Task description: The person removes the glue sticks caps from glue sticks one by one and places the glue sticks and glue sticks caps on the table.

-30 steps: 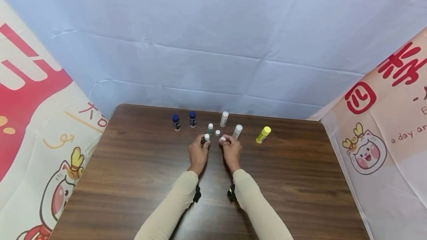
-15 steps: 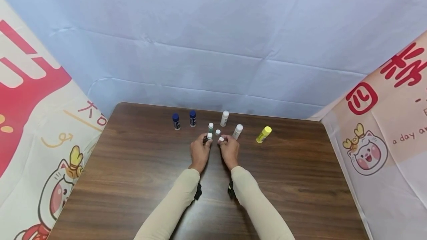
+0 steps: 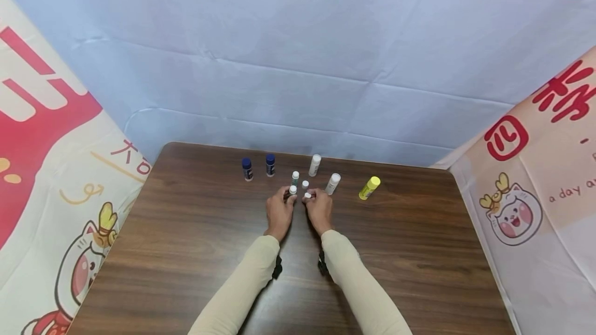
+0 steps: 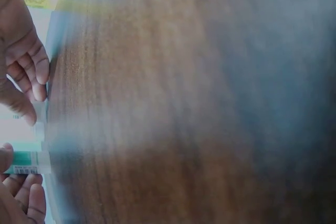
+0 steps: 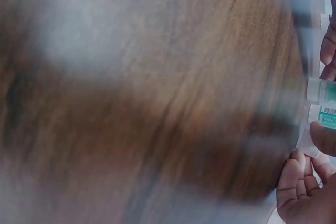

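My left hand [image 3: 279, 212] pinches a green-labelled glue stick with a white cap [image 3: 293, 189], upright at the table. The same green label [image 4: 26, 160] shows between thumb and fingers in the left wrist view. My right hand [image 3: 320, 211] pinches a small white-capped stick [image 3: 308, 196] between thumb and fingers; its body is mostly hidden. Just beyond the hands stand another green glue stick [image 3: 295, 178] and another small white-capped stick [image 3: 304, 185]. To the right of these is a white glue stick [image 3: 332, 184], close to the right hand's fingers.
Two blue-capped glue sticks [image 3: 247, 169] stand at the back left. A second white glue stick [image 3: 314, 165] is near the table's back edge. A yellow glue stick [image 3: 369, 188] stands to the right on the brown wooden table [image 3: 419, 252]. A pale cloth backdrop [image 3: 279, 66] hangs behind.
The right hand has shifted slightly left with its white-capped stick, nearer the left hand. My left hand has moved a little right with the green glue stick, then stayed almost still.
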Action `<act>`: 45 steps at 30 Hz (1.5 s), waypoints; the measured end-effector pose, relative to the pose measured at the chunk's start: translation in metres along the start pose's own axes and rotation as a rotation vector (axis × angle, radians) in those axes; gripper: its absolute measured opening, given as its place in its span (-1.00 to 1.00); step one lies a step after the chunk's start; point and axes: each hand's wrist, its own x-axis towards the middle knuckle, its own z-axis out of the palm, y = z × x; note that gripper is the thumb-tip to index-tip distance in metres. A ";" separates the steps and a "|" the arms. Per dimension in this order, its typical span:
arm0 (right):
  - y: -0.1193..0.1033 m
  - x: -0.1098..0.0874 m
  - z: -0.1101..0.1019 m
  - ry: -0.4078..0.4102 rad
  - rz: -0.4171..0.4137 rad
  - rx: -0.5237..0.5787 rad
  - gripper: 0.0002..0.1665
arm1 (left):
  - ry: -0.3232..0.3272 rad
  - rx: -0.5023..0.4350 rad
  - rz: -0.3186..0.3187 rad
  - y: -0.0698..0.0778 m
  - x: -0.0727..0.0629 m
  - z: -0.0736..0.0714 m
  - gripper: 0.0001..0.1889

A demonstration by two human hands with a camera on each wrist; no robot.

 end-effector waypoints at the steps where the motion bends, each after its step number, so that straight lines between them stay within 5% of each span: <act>1: 0.001 0.000 0.000 -0.003 -0.004 -0.008 -0.80 | -0.005 -0.001 -0.005 0.000 0.000 0.000 -0.73; 9: 0.002 -0.001 0.000 -0.020 -0.049 -0.042 -0.78 | -0.004 -0.003 0.004 0.002 -0.001 -0.003 -0.75; 23: 0.000 -0.004 -0.010 -0.105 0.002 -0.005 -0.63 | 0.004 -0.011 0.001 0.000 -0.001 0.000 -0.73; 26: -0.001 -0.009 -0.017 -0.044 -0.021 0.022 -0.71 | 0.008 -0.005 0.010 0.000 -0.001 0.000 -0.73; 32: -0.002 -0.013 -0.036 0.235 -0.147 0.024 -0.91 | 0.006 -0.007 0.014 0.003 0.000 -0.002 -0.73; 37: -0.001 -0.004 -0.052 0.395 -0.138 -0.048 -0.87 | -0.001 -0.005 -0.001 0.003 0.000 -0.002 -0.73; 45: -0.002 0.011 -0.068 0.390 -0.086 -0.065 -0.72 | -0.011 -0.012 -0.018 0.004 0.001 -0.002 -0.74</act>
